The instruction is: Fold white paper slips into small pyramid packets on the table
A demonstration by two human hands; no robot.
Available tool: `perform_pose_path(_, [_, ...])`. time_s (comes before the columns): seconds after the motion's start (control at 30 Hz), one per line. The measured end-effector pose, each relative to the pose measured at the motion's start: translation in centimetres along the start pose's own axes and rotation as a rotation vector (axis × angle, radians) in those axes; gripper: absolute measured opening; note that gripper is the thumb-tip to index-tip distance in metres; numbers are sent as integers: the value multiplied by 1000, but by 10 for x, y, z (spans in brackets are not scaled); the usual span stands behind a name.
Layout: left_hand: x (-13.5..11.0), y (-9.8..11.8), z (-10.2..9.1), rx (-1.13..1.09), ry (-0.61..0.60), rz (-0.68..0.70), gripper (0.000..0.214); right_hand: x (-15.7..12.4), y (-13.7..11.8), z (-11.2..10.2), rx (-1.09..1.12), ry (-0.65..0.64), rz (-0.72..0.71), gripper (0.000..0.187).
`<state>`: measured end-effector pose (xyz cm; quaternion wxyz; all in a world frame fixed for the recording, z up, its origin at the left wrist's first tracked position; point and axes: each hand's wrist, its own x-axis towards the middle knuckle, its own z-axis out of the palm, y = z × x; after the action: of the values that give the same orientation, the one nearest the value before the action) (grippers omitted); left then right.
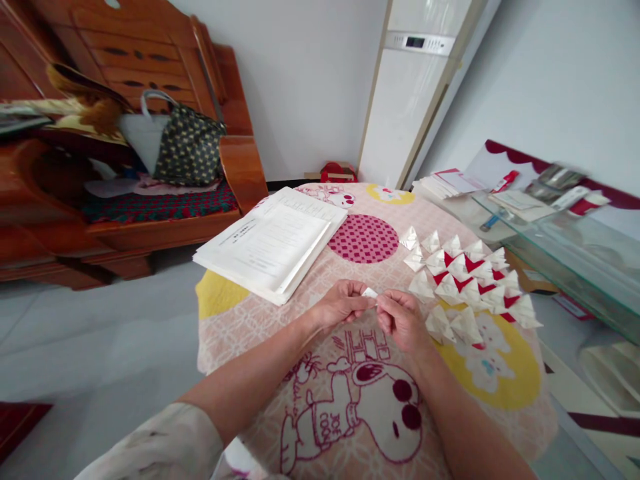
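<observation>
My left hand [341,305] and my right hand [401,321] meet over the middle of the table, both pinched on one small folded white paper piece [370,293] held between the fingertips. Just to the right of my right hand lies a heap of several folded paper triangles [467,283], white with red parts. A stack of printed white sheets [273,243] lies to the left of my hands, farther back on the table.
The table wears a pink cartoon-dog blanket [350,400]. A wooden bench [150,167] with a patterned bag [187,147] stands at the left. A glass-topped stand [565,233] with papers is at the right, a white floor air conditioner [410,93] behind.
</observation>
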<state>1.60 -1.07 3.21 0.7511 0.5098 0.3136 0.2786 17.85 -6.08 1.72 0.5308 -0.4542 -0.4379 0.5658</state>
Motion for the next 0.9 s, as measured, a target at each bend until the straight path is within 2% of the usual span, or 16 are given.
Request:
perform_pose_path(0.1, [2, -1, -2, 33, 6, 40, 37, 1, 5, 4, 73, 11, 20, 36])
perform_pose_path(0.17, [5, 0, -7, 86, 23, 50, 40, 3, 7, 5, 29, 15, 11, 35])
perform_pose_path(0.27, [12, 9, -17, 138, 27, 48, 43, 12, 5, 5, -152, 66, -83, 34])
perform_pose_path(0.33, [18, 15, -22, 98, -5, 60, 44, 20, 2, 4, -301, 98, -190, 34])
perform_pose_path(0.4, [24, 17, -24, 3, 45, 81, 46, 27, -1, 5, -463, 123, -295, 36])
perform_pose_path(0.6, [31, -1, -23, -262, 203, 56, 33, 30, 7, 4, -765, 172, -470, 41])
perform_pose_path(0.77, [33, -10, -26, -287, 188, 7, 25, 32, 13, -4, -870, 215, -566, 36])
perform_pose_path(0.9, [35, -11, -27, -297, 166, -24, 28, 34, 14, -8, -934, 180, -609, 32])
